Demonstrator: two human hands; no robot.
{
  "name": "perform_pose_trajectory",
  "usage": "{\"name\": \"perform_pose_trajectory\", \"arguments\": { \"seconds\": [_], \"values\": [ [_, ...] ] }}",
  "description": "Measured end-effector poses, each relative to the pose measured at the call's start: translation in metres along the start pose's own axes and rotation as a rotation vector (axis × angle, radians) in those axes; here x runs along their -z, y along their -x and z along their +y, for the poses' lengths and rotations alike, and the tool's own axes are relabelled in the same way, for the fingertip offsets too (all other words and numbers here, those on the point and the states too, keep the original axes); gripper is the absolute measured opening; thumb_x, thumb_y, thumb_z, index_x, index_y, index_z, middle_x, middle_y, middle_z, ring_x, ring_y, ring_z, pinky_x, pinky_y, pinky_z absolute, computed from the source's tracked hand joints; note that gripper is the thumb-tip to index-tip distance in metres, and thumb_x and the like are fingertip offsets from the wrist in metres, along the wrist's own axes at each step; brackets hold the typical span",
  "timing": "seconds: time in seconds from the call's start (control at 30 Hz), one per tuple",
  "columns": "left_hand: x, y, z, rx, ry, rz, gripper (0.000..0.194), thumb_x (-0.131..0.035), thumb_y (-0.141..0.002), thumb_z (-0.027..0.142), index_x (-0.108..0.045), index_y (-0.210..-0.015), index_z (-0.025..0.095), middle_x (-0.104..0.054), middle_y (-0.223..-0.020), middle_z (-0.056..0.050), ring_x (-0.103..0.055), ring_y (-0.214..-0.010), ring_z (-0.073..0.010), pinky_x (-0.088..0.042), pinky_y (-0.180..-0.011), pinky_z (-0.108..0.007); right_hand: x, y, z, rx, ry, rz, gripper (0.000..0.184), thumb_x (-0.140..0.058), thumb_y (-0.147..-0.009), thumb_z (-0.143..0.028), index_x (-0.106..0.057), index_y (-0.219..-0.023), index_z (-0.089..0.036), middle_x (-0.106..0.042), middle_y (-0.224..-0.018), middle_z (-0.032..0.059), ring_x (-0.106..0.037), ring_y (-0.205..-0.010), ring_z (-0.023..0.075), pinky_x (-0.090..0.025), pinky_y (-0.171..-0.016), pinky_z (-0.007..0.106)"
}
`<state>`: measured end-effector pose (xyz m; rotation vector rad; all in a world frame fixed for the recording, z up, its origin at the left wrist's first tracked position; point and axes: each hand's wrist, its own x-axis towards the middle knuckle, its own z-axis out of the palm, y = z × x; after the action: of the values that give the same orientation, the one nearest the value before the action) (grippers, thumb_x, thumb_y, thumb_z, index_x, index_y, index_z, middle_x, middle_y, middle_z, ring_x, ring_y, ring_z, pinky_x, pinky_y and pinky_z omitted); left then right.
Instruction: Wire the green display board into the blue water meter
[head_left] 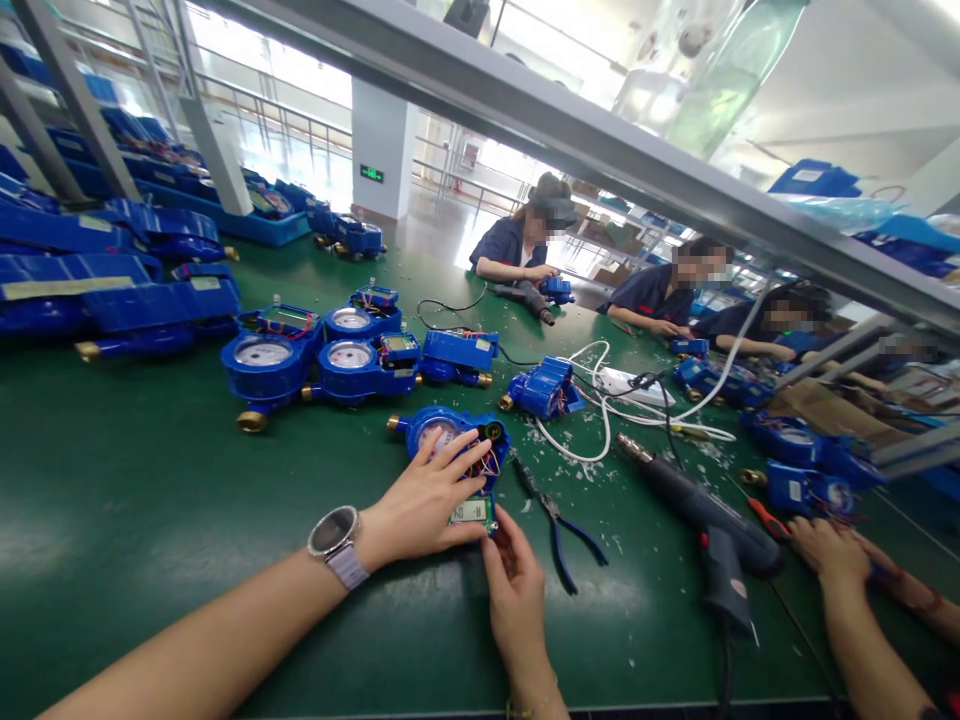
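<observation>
An opened blue water meter (442,432) with coloured wires showing lies on the green table (150,520) just ahead of me. My left hand (424,500), with a watch on its wrist, rests on the meter with fingers spread over its housing and wires. My right hand (514,580) pinches the small green circuit board with a display (472,511) at the meter's near edge.
Pliers with blue handles (559,520) lie right of my hands, then a black heat gun (701,520) and white cables (600,400). Several more blue meters (322,360) stand behind and to the left. A co-worker's hands (832,550) rest at the right; other people sit further back.
</observation>
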<state>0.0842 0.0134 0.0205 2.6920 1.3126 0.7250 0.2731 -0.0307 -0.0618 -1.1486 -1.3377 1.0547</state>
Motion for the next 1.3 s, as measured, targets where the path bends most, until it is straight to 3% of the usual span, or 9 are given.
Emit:
{"name": "perform_pose_trajectory", "arguments": {
  "seconds": [0.23,0.4,0.6,1.17,1.3],
  "values": [
    [0.002,0.003,-0.001,0.004,0.035,0.026,0.057,-0.065,-0.084,0.05,-0.056,-0.131,0.02,-0.032,-0.156,-0.015,-0.025,-0.145,-0.0349,-0.008,-0.118,-0.06,-0.001,-0.001,0.0,0.015,-0.013,-0.007,0.043,-0.061,-0.092,-0.039,-0.058,-0.13,-0.018,-0.062,-0.124,0.0138,-0.062,-0.109,0.0276,-0.052,-0.094,0.043],
    [0.003,0.01,0.0,-0.028,0.032,0.089,0.041,-0.066,-0.084,0.044,-0.064,-0.119,0.022,-0.039,-0.153,-0.013,-0.03,-0.143,-0.0354,-0.006,-0.119,-0.059,-0.001,-0.001,-0.002,0.029,-0.019,-0.014,0.043,-0.06,-0.093,-0.037,-0.057,-0.131,-0.018,-0.061,-0.125,0.0131,-0.061,-0.11,0.0267,-0.052,-0.095,0.042],
    [0.004,0.008,0.006,-0.035,-0.036,0.072,0.04,-0.061,-0.088,0.049,-0.069,-0.112,0.018,-0.045,-0.149,-0.016,-0.032,-0.142,-0.0365,-0.004,-0.119,-0.059,-0.001,0.0,-0.004,0.033,-0.021,-0.015,0.041,-0.059,-0.093,-0.036,-0.058,-0.13,-0.019,-0.062,-0.123,0.0126,-0.062,-0.108,0.0259,-0.053,-0.092,0.04],
    [-0.001,0.002,0.011,-0.019,-0.052,0.013,0.049,-0.062,-0.087,0.052,-0.066,-0.117,0.013,-0.043,-0.15,-0.016,-0.03,-0.143,-0.0348,-0.006,-0.12,-0.057,0.0,0.0,-0.005,0.045,-0.008,-0.007,0.041,-0.061,-0.091,-0.037,-0.06,-0.128,-0.018,-0.063,-0.122,0.0138,-0.063,-0.107,0.0273,-0.054,-0.091,0.041],
    [0.003,-0.001,0.006,-0.013,0.017,0.03,0.04,-0.064,-0.086,0.049,-0.068,-0.112,0.019,-0.044,-0.15,-0.013,-0.029,-0.143,-0.0369,-0.008,-0.118,-0.062,-0.003,0.0,-0.007,0.052,0.01,-0.001,0.041,-0.059,-0.092,-0.037,-0.059,-0.128,-0.017,-0.063,-0.122,0.0136,-0.063,-0.107,0.0269,-0.054,-0.09,0.041]
  ]
}}
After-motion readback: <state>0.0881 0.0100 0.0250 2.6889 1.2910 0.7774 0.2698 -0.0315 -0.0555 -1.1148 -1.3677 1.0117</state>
